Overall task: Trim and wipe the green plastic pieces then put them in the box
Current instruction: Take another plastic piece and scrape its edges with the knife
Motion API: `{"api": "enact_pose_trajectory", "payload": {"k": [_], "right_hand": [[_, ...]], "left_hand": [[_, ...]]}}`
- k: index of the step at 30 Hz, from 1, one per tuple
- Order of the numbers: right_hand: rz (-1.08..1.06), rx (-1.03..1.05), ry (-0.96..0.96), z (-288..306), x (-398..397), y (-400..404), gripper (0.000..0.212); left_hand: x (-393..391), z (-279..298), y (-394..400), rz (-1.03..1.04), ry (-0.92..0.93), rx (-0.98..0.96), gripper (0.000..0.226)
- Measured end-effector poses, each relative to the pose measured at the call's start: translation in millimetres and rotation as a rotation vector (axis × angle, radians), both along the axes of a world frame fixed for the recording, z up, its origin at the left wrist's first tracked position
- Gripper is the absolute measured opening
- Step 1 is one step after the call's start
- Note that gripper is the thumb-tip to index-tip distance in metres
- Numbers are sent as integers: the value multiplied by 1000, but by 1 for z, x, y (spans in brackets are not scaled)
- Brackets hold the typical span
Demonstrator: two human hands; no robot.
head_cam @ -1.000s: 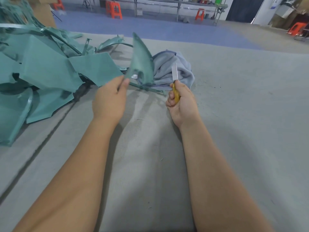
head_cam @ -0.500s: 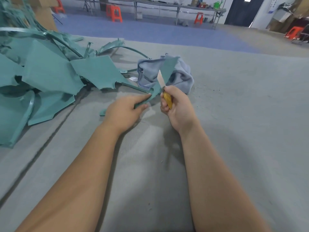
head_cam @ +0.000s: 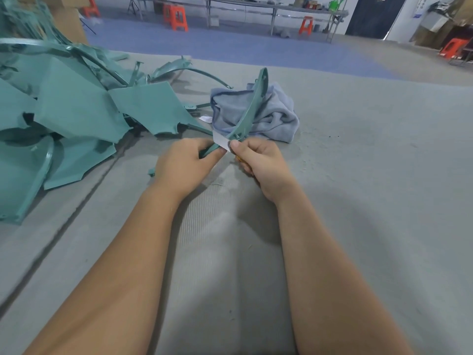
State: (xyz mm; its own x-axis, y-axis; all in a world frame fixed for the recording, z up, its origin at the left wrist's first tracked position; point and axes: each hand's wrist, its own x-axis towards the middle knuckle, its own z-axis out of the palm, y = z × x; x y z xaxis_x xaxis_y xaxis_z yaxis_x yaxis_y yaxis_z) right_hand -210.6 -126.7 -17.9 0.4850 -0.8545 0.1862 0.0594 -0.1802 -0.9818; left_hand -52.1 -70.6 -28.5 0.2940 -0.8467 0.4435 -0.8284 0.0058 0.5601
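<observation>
- Leftmost, the pile of green plastic pieces (head_cam: pixel 76 111) lies heaped on the grey surface (head_cam: pixel 371 201), overlapping and partly propped on one another. Judging by that loose stacking, a nudge from the left forearm could slide pieces toward the work area.
- Next, the left hand (head_cam: pixel 183 166) has its grip curled round the near end of the curved green piece (head_cam: pixel 252 108), which rises up and away over the cloth. Only one end appears to be held, so I would expect the long free end to flex or twist under blade pressure, and the trim line could wander.
- Between the hands, the blade (head_cam: pixel 221 142) lies against the piece right beside the left fingertips. That closeness is the chief hazard: if the blade jumps off the plastic edge, it could run into the left fingers or thumb.
- Further right, the right hand (head_cam: pixel 261 165) has its grip clamped on the knife, thumb pressed near the blade, with only a sliver of yellow handle showing. A thumb set that far forward could slide onto the steel.
- Behind the hands, the grey cloth (head_cam: pixel 271 116) sits bunched under the free end; shavings may drop into it and be smeared back on when wiping.
- No box for finished pieces is identifiable in view.
</observation>
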Motion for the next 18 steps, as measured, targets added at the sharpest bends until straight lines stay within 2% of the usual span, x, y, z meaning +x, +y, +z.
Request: {"api": "enact_pose_trajectory", "payload": {"k": [18], "right_hand": [[-76,-32,-82,-6,1,-1,31]], "left_hand": [[-4,3,4,46,26,6,51]]}}
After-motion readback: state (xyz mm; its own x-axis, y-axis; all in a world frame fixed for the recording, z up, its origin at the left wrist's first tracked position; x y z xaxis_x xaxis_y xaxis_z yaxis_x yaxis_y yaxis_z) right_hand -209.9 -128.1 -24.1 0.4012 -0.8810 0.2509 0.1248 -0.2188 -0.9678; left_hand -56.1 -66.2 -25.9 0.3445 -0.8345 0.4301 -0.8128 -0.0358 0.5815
